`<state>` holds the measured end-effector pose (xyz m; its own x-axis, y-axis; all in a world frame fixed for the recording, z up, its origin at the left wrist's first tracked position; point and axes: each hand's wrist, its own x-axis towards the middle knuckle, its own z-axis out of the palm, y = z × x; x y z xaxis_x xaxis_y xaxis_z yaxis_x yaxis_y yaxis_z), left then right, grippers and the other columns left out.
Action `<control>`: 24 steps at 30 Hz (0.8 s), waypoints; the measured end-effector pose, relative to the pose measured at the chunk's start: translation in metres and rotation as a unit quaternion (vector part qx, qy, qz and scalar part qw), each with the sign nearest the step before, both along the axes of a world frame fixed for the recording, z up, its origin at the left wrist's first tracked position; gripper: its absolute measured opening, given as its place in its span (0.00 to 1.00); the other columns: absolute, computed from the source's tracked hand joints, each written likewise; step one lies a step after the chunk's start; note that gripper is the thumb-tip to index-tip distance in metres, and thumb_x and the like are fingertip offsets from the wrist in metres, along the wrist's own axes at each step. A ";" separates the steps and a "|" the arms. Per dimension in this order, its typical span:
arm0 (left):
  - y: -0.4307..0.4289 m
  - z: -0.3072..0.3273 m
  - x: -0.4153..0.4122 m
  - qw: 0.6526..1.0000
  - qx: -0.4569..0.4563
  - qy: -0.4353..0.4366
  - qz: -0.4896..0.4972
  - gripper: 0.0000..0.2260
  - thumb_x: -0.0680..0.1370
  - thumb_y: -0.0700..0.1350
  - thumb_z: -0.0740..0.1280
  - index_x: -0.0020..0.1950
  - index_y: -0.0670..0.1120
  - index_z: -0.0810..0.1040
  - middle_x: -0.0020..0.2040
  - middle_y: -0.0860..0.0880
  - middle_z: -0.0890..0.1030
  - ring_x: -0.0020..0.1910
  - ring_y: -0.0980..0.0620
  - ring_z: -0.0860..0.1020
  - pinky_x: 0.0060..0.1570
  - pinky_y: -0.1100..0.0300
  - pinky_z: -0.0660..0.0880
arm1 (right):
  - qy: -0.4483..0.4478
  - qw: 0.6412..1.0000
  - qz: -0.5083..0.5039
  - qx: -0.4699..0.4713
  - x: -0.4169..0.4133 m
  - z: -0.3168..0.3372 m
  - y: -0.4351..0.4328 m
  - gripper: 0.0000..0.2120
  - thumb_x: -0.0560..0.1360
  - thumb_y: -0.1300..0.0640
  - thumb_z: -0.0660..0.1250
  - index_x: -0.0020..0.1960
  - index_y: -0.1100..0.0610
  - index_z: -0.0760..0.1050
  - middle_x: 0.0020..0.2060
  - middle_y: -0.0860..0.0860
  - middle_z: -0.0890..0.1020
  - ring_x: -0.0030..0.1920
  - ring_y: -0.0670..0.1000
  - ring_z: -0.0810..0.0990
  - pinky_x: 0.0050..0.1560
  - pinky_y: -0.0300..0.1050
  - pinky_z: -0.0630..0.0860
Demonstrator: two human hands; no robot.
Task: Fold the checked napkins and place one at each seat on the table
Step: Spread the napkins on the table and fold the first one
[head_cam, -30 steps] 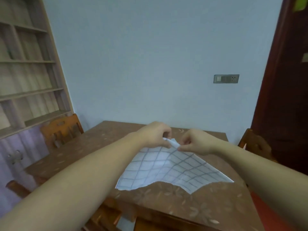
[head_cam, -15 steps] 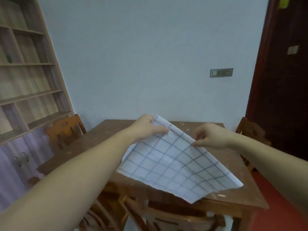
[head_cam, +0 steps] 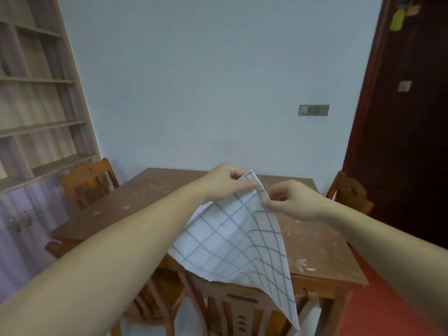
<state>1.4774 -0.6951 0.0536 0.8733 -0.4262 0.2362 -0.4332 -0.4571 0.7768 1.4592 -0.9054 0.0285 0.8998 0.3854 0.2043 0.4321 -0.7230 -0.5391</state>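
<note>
A white checked napkin point(head_cam: 238, 241) with grey grid lines hangs in the air above the near side of the brown wooden table point(head_cam: 126, 209). My left hand point(head_cam: 224, 183) pinches its top corner between thumb and fingers. My right hand point(head_cam: 292, 201) pinches the napkin's right edge just below that corner. The cloth droops down and to the right, and its lowest tip hangs past the table's front edge. No other napkins are visible on the table.
Wooden chairs stand around the table: one at the left point(head_cam: 88, 180), one at the right point(head_cam: 349, 192), one tucked in at the near side point(head_cam: 242, 309). A shelf unit point(head_cam: 36, 93) fills the left wall. A dark door point(head_cam: 407, 117) stands at the right.
The napkin has been lifted off the table. My hands came closer together at its top, so the cloth now hangs in a narrower, steeper drape. The view has pulled back from the table.
</note>
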 end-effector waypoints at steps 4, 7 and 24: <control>-0.015 0.014 -0.006 1.000 0.020 -0.019 -0.013 0.09 0.79 0.47 0.67 0.43 0.50 0.86 0.39 0.54 0.84 0.41 0.59 0.77 0.48 0.62 0.72 | -0.036 0.998 0.014 0.050 -0.010 0.018 -0.003 0.30 0.74 0.35 0.62 0.35 0.64 0.68 0.29 0.54 0.67 0.31 0.53 0.64 0.36 0.49 0.63; -0.028 0.023 -0.009 0.998 0.034 -0.046 0.011 0.16 0.76 0.53 0.66 0.46 0.40 0.84 0.40 0.47 0.77 0.41 0.53 0.72 0.45 0.56 0.68 | -0.029 0.997 0.011 0.076 -0.016 0.027 -0.011 0.23 0.77 0.46 0.65 0.33 0.63 0.66 0.28 0.52 0.66 0.31 0.49 0.65 0.37 0.47 0.63; -0.056 0.055 -0.009 0.979 0.004 -0.188 0.083 0.23 0.73 0.54 0.61 0.46 0.32 0.78 0.36 0.46 0.71 0.36 0.53 0.69 0.39 0.58 0.64 | 0.114 0.991 -0.012 -0.068 -0.041 -0.017 -0.071 0.11 0.77 0.51 0.68 0.36 0.48 0.76 0.24 0.38 0.76 0.27 0.39 0.74 0.33 0.33 0.68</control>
<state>1.4688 -0.7513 0.1089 0.7825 -0.2892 0.5514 -0.6070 -0.5513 0.5724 1.4180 -0.9767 0.0118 0.9258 0.3734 -0.0580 0.2921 -0.8046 -0.5169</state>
